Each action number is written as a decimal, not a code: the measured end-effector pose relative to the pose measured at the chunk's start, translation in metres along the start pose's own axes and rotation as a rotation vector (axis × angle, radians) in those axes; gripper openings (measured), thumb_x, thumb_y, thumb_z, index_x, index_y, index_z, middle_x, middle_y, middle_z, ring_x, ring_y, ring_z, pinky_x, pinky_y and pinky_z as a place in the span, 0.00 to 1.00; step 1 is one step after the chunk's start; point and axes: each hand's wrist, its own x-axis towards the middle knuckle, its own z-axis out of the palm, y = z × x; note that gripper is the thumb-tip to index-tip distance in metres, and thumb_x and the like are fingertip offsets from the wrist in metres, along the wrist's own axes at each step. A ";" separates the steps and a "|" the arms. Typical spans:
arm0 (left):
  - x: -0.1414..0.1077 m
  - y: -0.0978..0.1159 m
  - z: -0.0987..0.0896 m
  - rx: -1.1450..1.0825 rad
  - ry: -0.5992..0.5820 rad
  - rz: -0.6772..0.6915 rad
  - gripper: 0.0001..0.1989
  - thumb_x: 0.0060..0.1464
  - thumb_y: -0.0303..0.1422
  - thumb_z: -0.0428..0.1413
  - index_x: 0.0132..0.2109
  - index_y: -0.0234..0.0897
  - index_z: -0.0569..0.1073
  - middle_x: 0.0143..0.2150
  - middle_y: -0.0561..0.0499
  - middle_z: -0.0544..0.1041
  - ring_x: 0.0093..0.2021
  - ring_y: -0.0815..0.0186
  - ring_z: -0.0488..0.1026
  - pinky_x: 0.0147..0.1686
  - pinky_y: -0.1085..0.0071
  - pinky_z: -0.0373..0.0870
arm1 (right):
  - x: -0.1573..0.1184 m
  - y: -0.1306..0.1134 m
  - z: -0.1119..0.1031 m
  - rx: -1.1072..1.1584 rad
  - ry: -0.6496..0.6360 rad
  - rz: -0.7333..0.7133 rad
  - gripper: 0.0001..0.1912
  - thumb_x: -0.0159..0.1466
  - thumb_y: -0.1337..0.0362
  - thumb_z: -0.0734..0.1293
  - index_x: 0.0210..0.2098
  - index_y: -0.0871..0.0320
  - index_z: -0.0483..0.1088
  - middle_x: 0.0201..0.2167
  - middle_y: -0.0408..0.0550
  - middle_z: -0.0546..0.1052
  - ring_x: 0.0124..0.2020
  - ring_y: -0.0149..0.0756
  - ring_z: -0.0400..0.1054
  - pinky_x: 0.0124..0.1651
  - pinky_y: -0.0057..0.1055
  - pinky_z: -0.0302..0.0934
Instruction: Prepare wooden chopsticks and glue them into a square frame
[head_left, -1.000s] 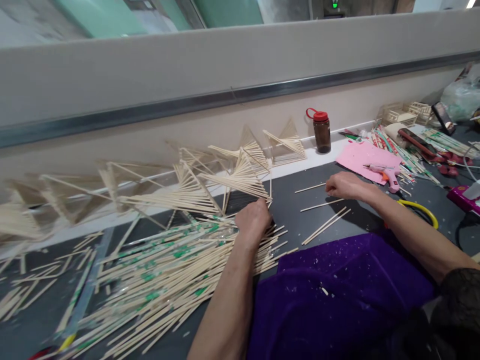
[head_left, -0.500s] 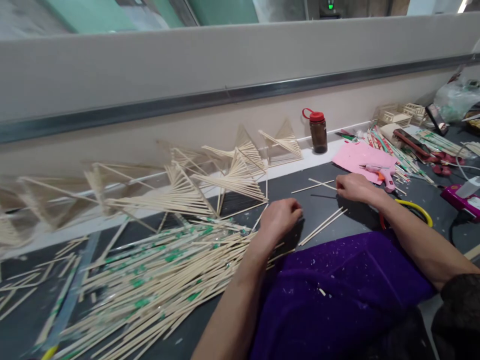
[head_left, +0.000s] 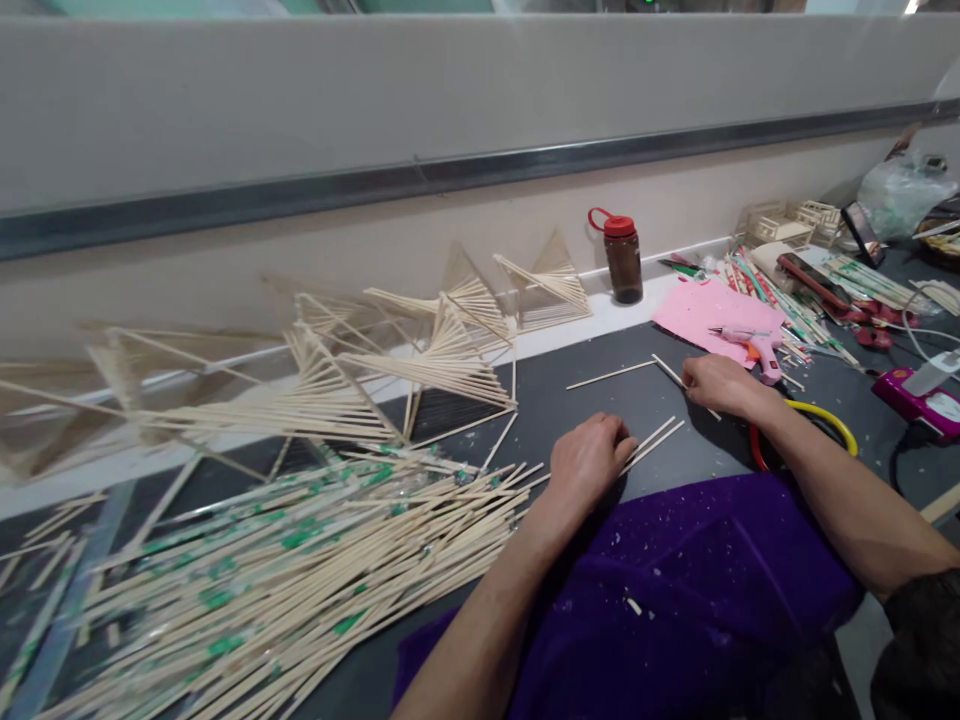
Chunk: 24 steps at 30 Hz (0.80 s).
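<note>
Right hand pinches a slanted stick, its tip meeting another stick flat on the bench, apparently for end alignment; left hand curls at two paired sticks, can't tell if gripping.

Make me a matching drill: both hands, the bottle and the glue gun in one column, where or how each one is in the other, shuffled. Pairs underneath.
1. Left hand
2. Right hand
3. Bottle
4. Glue gun

A. Partly on the pink sheet
B. At one end of a side-by-side pair of sticks
C. Upright, red lid on
D. At a single stick

Pairs: 1-B, 2-D, 3-C, 4-A
</note>
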 end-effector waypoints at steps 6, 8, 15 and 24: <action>-0.002 0.007 0.000 -0.047 -0.040 0.007 0.12 0.58 0.39 0.52 0.40 0.40 0.76 0.43 0.47 0.78 0.44 0.61 0.74 0.37 0.70 0.63 | -0.002 -0.003 0.001 -0.027 -0.056 -0.031 0.18 0.58 0.70 0.61 0.47 0.61 0.71 0.43 0.59 0.78 0.43 0.45 0.72 0.35 0.31 0.57; -0.003 0.008 0.000 -0.035 -0.052 -0.008 0.11 0.58 0.37 0.51 0.40 0.41 0.76 0.43 0.47 0.78 0.44 0.61 0.74 0.37 0.71 0.63 | -0.002 -0.003 0.001 -0.027 -0.064 -0.030 0.19 0.58 0.70 0.61 0.48 0.61 0.71 0.43 0.59 0.77 0.43 0.45 0.72 0.35 0.31 0.57; -0.003 0.012 -0.003 0.010 -0.085 -0.018 0.13 0.59 0.36 0.48 0.41 0.41 0.77 0.42 0.46 0.79 0.44 0.59 0.75 0.36 0.70 0.64 | -0.003 -0.005 0.000 -0.036 -0.065 -0.031 0.18 0.58 0.70 0.60 0.47 0.60 0.72 0.43 0.59 0.77 0.44 0.46 0.72 0.36 0.32 0.59; -0.001 0.009 0.009 0.028 -0.036 -0.027 0.14 0.57 0.35 0.47 0.38 0.38 0.77 0.39 0.42 0.80 0.40 0.58 0.76 0.35 0.68 0.65 | -0.003 -0.011 -0.002 -0.057 -0.076 -0.015 0.17 0.60 0.69 0.60 0.47 0.61 0.72 0.43 0.60 0.78 0.44 0.46 0.73 0.36 0.32 0.60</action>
